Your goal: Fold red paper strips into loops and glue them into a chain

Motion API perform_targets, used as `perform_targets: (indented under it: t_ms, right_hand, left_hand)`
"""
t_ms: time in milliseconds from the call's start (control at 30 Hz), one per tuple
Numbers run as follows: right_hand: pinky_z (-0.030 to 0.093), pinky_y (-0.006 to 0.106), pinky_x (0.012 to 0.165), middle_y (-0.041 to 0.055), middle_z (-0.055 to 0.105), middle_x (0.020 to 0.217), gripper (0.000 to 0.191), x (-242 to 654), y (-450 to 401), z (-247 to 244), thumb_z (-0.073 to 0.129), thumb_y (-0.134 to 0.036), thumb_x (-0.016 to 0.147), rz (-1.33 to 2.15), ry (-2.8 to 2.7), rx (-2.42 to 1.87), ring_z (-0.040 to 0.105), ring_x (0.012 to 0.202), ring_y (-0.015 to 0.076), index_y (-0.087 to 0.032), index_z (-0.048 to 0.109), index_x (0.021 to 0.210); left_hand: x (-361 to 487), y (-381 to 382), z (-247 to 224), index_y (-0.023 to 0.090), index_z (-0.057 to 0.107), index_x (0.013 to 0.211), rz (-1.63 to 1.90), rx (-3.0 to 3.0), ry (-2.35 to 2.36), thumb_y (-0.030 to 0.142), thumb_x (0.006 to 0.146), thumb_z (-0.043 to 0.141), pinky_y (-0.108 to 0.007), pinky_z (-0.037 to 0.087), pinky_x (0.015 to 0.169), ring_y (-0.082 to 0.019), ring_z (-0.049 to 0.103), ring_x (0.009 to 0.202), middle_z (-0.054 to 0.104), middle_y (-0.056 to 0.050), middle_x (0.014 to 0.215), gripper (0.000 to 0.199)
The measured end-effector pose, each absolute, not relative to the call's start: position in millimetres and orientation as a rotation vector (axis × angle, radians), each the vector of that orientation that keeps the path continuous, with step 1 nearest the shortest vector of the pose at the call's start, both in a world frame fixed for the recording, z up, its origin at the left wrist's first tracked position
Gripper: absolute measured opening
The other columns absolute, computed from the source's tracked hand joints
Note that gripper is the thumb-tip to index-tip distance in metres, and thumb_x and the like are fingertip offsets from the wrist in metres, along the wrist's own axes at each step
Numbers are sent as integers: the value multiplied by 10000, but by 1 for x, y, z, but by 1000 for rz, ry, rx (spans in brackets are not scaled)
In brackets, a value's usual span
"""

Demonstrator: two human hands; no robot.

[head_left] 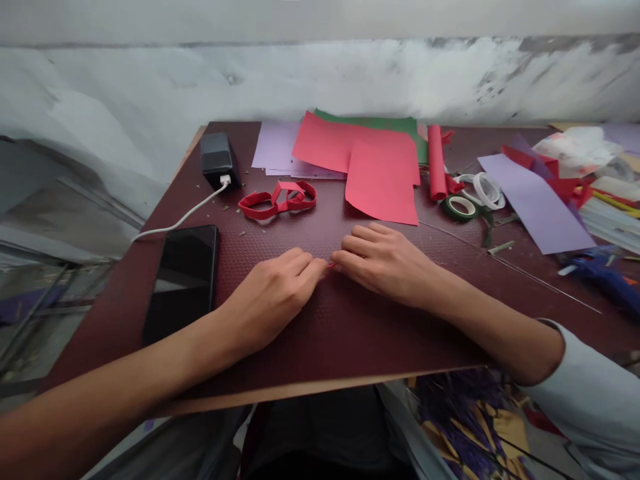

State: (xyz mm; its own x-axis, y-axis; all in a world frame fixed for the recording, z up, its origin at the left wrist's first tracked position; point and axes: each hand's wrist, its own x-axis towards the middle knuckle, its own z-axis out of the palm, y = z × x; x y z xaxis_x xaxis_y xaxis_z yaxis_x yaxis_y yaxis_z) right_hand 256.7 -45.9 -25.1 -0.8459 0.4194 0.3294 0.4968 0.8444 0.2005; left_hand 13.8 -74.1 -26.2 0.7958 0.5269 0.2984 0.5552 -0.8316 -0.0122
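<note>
Both hands rest close together over the middle of the dark red table (280,363), fingertips nearly touching. My left hand (280,290) is closed, its thumb and fingers pinching one side of a small pinkish-red piece (331,265). From the other side my right hand (383,260) is closed on that same piece, fingers curled. Most of the piece is hidden by the fingers, so its shape cannot be made out. Behind my left hand lies a looped red paper band (277,200). Red paper sheets (383,177) lie beyond my right hand.
A black phone (183,283) and a black power bank (217,160) with a white cable are at left. Purple sheets (280,147), a red roll (437,163), green tape (460,208), thin wires (530,270) and a blue glue gun (607,277) lie behind and right.
</note>
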Motion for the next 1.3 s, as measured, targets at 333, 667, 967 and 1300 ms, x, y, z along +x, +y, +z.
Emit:
perform_targets:
  t_ms: [333, 667, 967, 1300]
  right_hand:
    - [297, 363, 695, 50, 664, 817, 257, 259, -45, -24, 502, -172, 1100, -350, -2689, -552, 445, 772, 210, -151, 697, 933]
    - [355, 358, 731, 81, 712, 871, 329, 290, -20, -16, 445, -279, 1130, -119, -2708, -756, 538, 823, 208, -181, 711, 962]
    - [433, 350, 693, 68, 692, 813, 300, 320, 2, -16, 554, -388, 1071, -49, -2398, -1059, 607, 765, 206, -211, 669, 857]
    - [303, 315, 527, -42, 454, 531, 516, 332, 7, -11, 674, -575, 979, -57, -2163, -1159, 381, 503, 114, -228, 544, 619]
  left_hand:
    - [15, -77, -24, 121, 676, 1010, -596, -2825, -886, 164, 1123, 378, -328, 433, 590, -215, 666, 697, 702, -57, 806, 322]
    - [9, -80, -16, 126, 683, 907, -748, -2859, -956, 181, 1100, 474, -331, 435, 589, -204, 658, 619, 683, -34, 721, 290]
    - [8, -71, -5, 153, 711, 982, -1138, -2963, -1406, 169, 1037, 594, -227, 454, 598, -97, 640, 565, 690, 56, 689, 130]
    - [4, -65, -6, 178, 723, 961, -1262, -2920, -1719, 249, 1064, 576, -222, 569, 687, -124, 759, 700, 811, 10, 828, 192]
